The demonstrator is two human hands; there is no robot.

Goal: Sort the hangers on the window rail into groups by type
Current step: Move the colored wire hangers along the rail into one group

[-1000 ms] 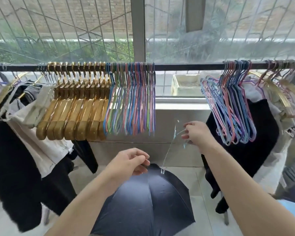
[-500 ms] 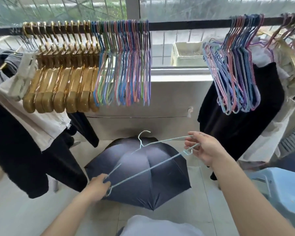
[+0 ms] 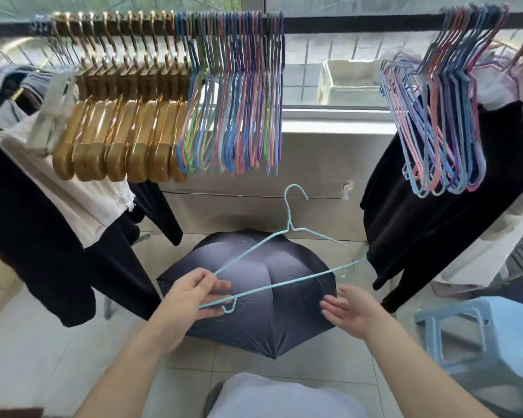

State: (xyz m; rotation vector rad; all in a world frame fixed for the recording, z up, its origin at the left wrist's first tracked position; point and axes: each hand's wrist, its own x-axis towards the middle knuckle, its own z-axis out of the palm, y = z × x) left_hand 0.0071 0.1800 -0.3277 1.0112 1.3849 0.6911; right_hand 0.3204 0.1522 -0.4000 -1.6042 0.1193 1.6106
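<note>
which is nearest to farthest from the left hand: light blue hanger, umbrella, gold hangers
1. Light blue hanger: in the left hand itself.
2. Umbrella: on the floor, just right of it.
3. Gold hangers: on the rail, upper left.

One rail [image 3: 344, 24] runs across the top of the frame. Two bunches of thin coloured wire hangers hang from it, one at upper centre [image 3: 236, 116] and one at upper right [image 3: 441, 131], each too tightly packed to count. About ten gold hangers [image 3: 118, 140] hang at upper left. One pale blue wire hanger [image 3: 284, 263] is off the rail at centre. Below it are two hands, the left [image 3: 194, 297] and the right [image 3: 354, 312], one open dark umbrella [image 3: 254, 297] and one blue stool [image 3: 480, 342] at lower right.
</note>
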